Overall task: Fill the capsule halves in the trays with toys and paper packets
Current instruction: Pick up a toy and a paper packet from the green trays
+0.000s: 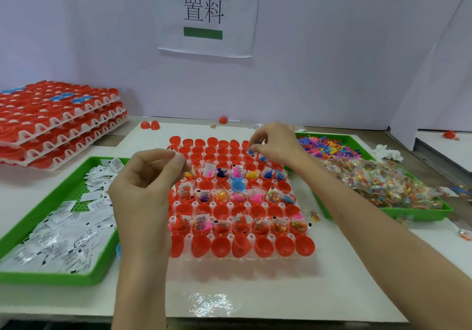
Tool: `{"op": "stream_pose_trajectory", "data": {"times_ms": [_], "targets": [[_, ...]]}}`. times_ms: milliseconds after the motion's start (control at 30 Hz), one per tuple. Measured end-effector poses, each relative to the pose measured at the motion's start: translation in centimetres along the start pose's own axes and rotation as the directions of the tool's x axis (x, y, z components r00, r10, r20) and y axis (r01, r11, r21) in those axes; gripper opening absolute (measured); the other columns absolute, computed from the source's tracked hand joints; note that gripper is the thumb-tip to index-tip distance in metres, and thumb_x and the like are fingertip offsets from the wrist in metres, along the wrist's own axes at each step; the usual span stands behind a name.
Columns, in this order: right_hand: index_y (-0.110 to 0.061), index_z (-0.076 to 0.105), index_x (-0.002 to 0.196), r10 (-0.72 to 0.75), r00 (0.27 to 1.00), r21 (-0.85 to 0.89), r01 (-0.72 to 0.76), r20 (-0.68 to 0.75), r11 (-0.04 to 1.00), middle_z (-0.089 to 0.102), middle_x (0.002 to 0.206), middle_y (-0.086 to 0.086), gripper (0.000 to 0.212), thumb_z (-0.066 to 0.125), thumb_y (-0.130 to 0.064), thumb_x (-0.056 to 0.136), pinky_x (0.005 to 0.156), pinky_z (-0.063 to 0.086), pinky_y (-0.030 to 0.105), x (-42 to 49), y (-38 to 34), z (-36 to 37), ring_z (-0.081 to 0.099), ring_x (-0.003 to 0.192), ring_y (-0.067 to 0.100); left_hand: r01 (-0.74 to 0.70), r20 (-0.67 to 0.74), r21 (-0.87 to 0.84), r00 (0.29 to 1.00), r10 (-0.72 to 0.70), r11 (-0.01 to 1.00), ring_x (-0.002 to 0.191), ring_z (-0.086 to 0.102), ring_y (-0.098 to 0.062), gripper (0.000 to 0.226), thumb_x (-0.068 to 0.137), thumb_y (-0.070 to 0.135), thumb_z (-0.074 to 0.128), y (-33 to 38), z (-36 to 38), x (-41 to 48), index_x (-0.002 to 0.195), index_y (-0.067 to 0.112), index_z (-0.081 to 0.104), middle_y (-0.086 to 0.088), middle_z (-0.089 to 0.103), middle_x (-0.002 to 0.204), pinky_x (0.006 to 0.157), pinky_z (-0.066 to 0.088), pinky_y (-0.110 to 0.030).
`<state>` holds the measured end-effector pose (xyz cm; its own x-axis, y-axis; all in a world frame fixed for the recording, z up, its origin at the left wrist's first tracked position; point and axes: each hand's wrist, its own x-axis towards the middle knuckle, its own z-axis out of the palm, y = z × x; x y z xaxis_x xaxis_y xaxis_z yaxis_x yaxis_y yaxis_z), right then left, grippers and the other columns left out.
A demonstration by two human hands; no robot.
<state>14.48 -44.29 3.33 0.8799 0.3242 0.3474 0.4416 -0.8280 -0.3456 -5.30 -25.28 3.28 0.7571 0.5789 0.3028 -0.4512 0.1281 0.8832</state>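
Observation:
A clear tray (255,259) of red capsule halves (256,246) lies in front of me. Some rows hold small toys and white paper packets; the other rows are bare red cups. My left hand (143,184) hovers over the tray's left side with fingers curled, pinching a white paper packet (174,152) at its fingertips. My right hand (274,143) is over the tray's far right corner, pinching a small blue toy (251,152) just above a cup.
A green tray of white paper packets (61,230) sits at the left. Another green tray (419,213) at the right holds coloured toys (329,147) and bagged toys (383,184). Stacked trays of red halves (58,122) stand at the back left. Loose red halves (150,125) lie near the wall.

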Motion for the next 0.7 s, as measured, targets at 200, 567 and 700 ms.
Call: {"op": "stream_pose_trajectory", "data": {"times_ms": [200, 567, 700], "targets": [[-0.033, 0.078, 0.086, -0.022, 1.0, -0.108, 0.019, -0.019, 0.994, 0.062, 0.077, -0.019, 0.003, 0.075, -0.033, 0.086, 0.087, 0.021, 0.033, 0.6, 0.5, 1.6, 0.052, 0.089, 0.006, -0.009, -0.036, -0.038, 0.999, 0.008, 0.999, 0.076, 0.072, -0.017, 0.015, 0.085, 0.008, 0.075, 0.0, -0.1, -0.2, 0.081, 0.021, 0.072, 0.001, 0.072, 0.073, 0.078, 0.057, -0.024], [-0.029, 0.078, 0.088, -0.025, 0.999, -0.19, 0.02, -0.023, 0.982, 0.056, 0.074, -0.019, 0.005, 0.074, -0.029, 0.087, 0.089, 0.024, 0.034, 1.0, 0.5, 2.1, 0.052, 0.09, 0.007, 0.003, -0.055, -0.024, 0.998, -0.005, 1.0, 0.081, 0.073, -0.018, 0.015, 0.086, 0.01, 0.076, 0.0, -0.5, -0.3, 0.082, 0.024, 0.072, 0.0, 0.072, 0.076, 0.081, 0.055, -0.027], [-0.028, 0.078, 0.091, -0.034, 0.999, -0.182, 0.033, -0.001, 0.983, 0.058, 0.077, -0.018, 0.007, 0.074, -0.032, 0.087, 0.094, 0.026, 0.037, 1.2, 0.6, 2.2, 0.05, 0.09, 0.006, 0.001, -0.057, -0.017, 0.998, -0.002, 1.0, 0.08, 0.072, -0.017, 0.014, 0.086, 0.01, 0.076, -0.1, -0.5, -0.3, 0.082, 0.023, 0.072, 0.0, 0.072, 0.076, 0.079, 0.055, -0.024]]}}
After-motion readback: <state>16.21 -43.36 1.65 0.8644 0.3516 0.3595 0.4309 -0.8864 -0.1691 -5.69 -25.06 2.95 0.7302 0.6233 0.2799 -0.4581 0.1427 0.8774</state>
